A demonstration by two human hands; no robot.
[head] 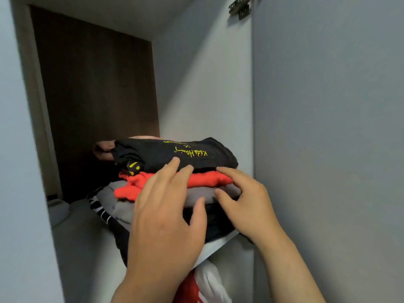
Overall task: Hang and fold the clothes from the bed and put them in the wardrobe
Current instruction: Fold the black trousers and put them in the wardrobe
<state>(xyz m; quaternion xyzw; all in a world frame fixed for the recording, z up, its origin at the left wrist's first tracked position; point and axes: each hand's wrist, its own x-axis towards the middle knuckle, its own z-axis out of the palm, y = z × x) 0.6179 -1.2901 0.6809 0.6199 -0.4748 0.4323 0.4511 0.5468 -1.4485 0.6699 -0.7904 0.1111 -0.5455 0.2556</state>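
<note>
A stack of folded clothes sits on the wardrobe shelf point(87, 232). On top lies a black shirt with yellow lettering point(175, 153), under it a red garment point(203, 179), then a grey one point(122, 206) and dark ones at the bottom. My left hand point(166, 215) rests flat against the front of the stack, fingers straight, tips touching the black shirt. My right hand point(247, 200) presses the stack's right front, fingers on the red and grey layers. A brown rolled item point(102, 149) shows behind the stack.
The wardrobe's brown back panel point(94, 95) and white side wall point(207, 84) enclose the shelf. The open door point(328, 127) with its hinge point(239, 7) stands at right. A pale rounded object point(58, 211) sits at the shelf's left. Red and white clothes point(196, 287) hang below.
</note>
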